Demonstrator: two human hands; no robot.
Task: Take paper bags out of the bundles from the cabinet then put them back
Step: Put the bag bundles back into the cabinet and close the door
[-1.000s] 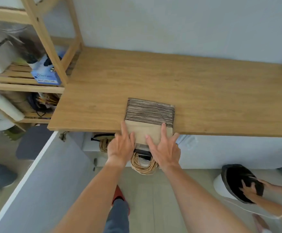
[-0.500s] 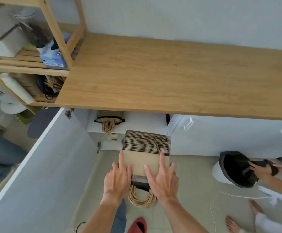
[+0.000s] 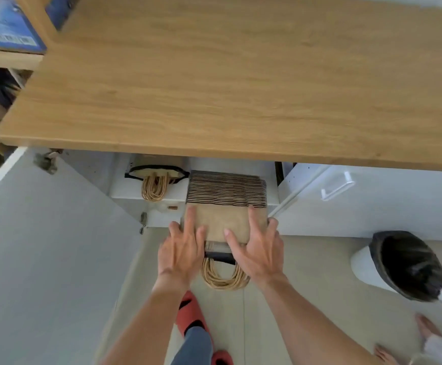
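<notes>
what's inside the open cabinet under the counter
A second bundle of paper bags with rope handles sits on the shelf; the held bundle covers the right side.

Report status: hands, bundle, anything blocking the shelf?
Left hand and right hand flat on bag bundle, gripping its sides. Bundle's front end at cabinet shelf. Second bundle sits left; slot looks open.

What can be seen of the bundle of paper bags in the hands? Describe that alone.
The bundle of paper bags is a flat stack of brown kraft bags, its far part showing dark stripes where the bag edges are fanned. A black band crosses near the handle end, and twisted tan paper handles hang in loops toward the person. It lies roughly level, far end at the open cabinet shelf. The left hand and right hand press on top and grip its sides.
</notes>
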